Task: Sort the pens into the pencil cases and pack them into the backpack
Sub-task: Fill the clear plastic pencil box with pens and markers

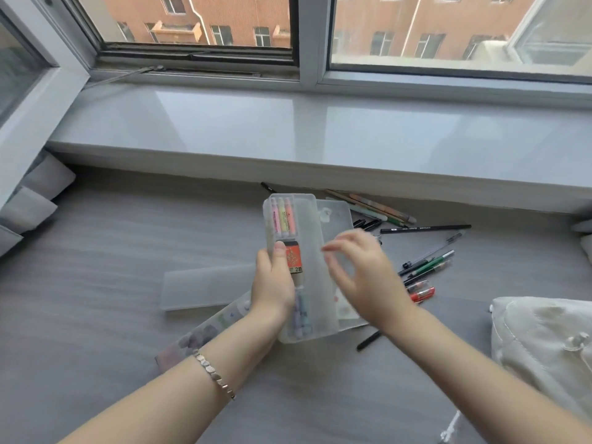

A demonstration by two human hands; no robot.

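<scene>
My left hand grips a translucent plastic pencil case by its left side and holds it above the grey surface. Inside it lie three pastel highlighters, an orange box marked 2B and some pale items lower down. My right hand hovers over the case's right side, blurred, fingers spread and holding nothing. Loose pens and pencils lie to the right, among them a long black pencil and a red pen. A second case or lid shows behind the held one.
A frosted flat lid lies to the left on the grey surface. A patterned case sits under my left forearm. A pale backpack rests at the right edge. A black pen lies below the held case. The window sill runs behind.
</scene>
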